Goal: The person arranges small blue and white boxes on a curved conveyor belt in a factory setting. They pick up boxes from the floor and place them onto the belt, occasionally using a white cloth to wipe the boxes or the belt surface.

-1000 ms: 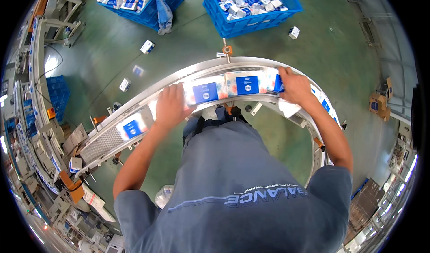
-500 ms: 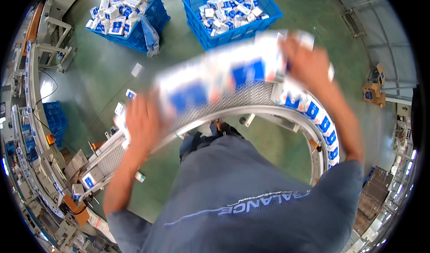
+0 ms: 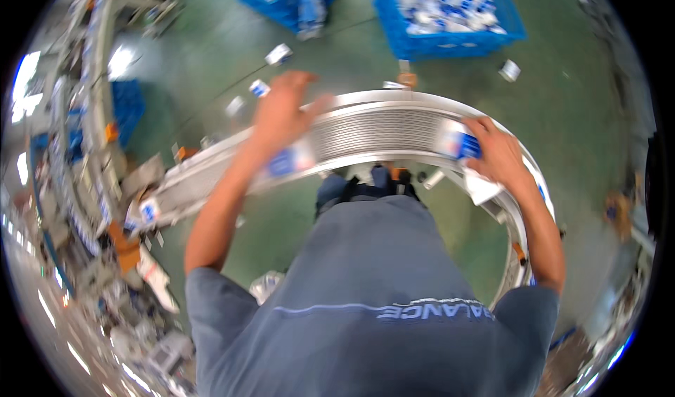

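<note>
A curved metal conveyor (image 3: 383, 131) with a ribbed belt runs in front of me. My left hand (image 3: 287, 112) is over its left part, fingers apart, holding nothing. Beside that wrist, a blurred white-and-blue pack (image 3: 285, 161) sits on the belt. On the right bend, my right hand (image 3: 498, 151) has thumb and fingers around a small white-and-blue pack (image 3: 464, 145). Just below that hand, a white pack (image 3: 481, 188) is tilted at the conveyor's inner edge. Another pack (image 3: 149, 210) is at the conveyor's far left end.
Beyond the conveyor stand a blue crate (image 3: 464, 44) of packs and a second blue crate (image 3: 281, 10), partly cut off. Loose packs, including one white pack (image 3: 278, 54), lie on the green floor (image 3: 351, 56). Machinery (image 3: 91, 116) lines the left side.
The row of packs pressed between both hands is gone from them. My left hand has opened, and the right is now at a single pack on the bend. The view has shifted.
</note>
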Tool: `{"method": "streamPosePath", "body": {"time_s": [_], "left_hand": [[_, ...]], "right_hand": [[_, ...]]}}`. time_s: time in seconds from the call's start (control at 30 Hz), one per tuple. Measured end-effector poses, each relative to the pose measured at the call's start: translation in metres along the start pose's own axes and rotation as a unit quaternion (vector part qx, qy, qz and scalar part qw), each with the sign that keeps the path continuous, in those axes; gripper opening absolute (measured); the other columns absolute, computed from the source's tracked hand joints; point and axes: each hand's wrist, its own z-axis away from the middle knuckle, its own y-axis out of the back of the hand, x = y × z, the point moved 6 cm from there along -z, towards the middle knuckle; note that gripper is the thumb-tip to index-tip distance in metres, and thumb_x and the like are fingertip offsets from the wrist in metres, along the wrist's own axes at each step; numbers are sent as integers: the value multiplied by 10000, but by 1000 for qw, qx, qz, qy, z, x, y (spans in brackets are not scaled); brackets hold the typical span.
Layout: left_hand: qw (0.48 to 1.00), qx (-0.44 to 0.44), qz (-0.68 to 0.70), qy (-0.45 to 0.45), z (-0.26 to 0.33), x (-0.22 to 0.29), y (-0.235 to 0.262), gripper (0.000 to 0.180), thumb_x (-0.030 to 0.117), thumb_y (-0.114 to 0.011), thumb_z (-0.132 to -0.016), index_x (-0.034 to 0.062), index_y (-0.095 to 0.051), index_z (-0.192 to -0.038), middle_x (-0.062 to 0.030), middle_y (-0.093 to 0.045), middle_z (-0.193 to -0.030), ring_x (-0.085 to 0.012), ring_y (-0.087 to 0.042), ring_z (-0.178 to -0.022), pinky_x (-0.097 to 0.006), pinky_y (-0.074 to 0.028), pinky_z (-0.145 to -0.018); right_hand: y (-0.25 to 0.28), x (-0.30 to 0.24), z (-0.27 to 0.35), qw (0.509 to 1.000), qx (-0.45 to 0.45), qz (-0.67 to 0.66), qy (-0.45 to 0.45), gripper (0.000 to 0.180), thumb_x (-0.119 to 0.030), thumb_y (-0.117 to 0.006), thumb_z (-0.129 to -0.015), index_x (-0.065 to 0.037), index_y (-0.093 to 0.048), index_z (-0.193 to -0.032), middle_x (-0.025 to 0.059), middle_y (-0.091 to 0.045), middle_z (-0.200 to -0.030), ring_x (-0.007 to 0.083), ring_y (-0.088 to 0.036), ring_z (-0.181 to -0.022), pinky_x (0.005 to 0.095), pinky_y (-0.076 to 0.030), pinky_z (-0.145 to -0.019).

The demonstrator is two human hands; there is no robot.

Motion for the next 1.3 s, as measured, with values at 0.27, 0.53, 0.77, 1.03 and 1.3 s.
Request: {"method": "streamPosePath", "body": {"time_s": [0.27, 0.53, 0.77, 1.03, 1.3], "left_hand": [[997, -71, -34, -29, 90, -17, -73, 1020, 467, -903, -763, -11, -450, -1542, -281, -503, -1537, -461, -461, -1436, -546, -368, -1197], [911, -10, -1, -412, -18, 162, -152, 859, 491, -690, -1000, -55, -377, -1584, -301, -470, -1561, -469, -443, -1444, -531, -350, -1207], [826, 77, -194, -523, -34, 121, -195, 643, 447, -547, -1046, -109, -547, -1369, -242, -648, -1086, -443, -635, -967, -543, -515, -848], [840, -49, -138, -522, 43, 203, -206, 508, 418, -647, -1007, -49, -641, -1209, -277, -658, -1185, -445, -654, -1051, -543, -531, -895], [707, -117, -8, -697, 389, 386, -233, 353, 255, -696, -1023, -13, -684, -1252, -231, -694, -1253, -360, -679, -1106, -477, -535, -1016]], "right_hand": [[-59, 28, -2, 993, 95, -14, -71, 942, -195, -879, -688, -99, -437, -1514, 219, -729, -1037, 416, -726, -814, 508, -572, -658], [-90, 15, 4, 933, 342, -41, -103, 476, -267, -797, -729, -56, -664, -1134, 197, -683, -1018, 382, -727, -794, 491, -590, -662], [-222, -125, 317, 629, 516, -232, -534, 342, -289, -768, -770, -144, -726, -1077, 113, -725, -1023, 358, -725, -1021, 519, -589, -824], [-542, -524, 641, 14, 480, -234, -845, 282, -282, -739, -848, -65, -815, -1011, 159, -794, -1014, 306, -762, -944, 418, -597, -870], [-651, -859, 1004, -57, 230, -148, -960, 347, -266, -624, -821, -89, -795, -1066, 207, -779, -1068, 398, -750, -1018, 502, -581, -914]]}}
